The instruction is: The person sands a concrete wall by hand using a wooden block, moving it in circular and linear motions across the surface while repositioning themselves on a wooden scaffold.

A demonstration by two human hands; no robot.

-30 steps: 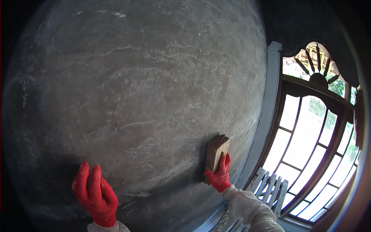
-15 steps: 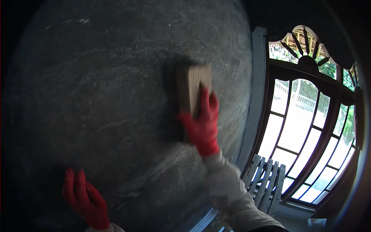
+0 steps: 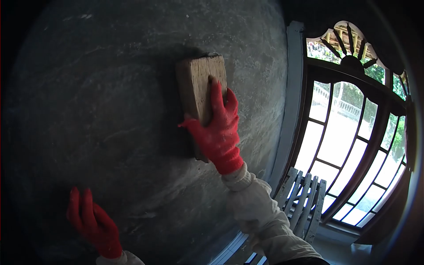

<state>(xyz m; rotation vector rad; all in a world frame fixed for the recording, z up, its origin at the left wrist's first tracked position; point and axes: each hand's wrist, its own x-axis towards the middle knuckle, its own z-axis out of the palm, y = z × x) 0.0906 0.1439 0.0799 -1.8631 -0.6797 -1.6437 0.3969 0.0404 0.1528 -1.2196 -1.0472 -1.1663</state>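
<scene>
Under my right hand [image 3: 218, 132] I am pressing a wooden block [image 3: 201, 88] flat against the grey wall [image 3: 110, 110], with the fingers lying over its outer face and the thumb hooking its left edge, so the hand is clamped on the block. I am judging the block to be stiff, fairly light and rough enough not to slip in the glove; the long side edges look like the best hold, because they are leaving the flat face free against the wall. Low and to the left of it, my left hand [image 3: 92, 223] is resting open on the wall, fingers apart and holding nothing.

Right of the block hand, a pale frame strip [image 3: 291, 110] is marking where the wall is ending, and the window [image 3: 353, 145] is sitting just beyond it. I am reckoning that this edge is limiting any sweep to the right. Below the right sleeve [image 3: 260, 212], a slatted wooden piece [image 3: 304, 198] is leaning near the window. Above and to the left of the block, the wall is running on bare, giving open room for moving.
</scene>
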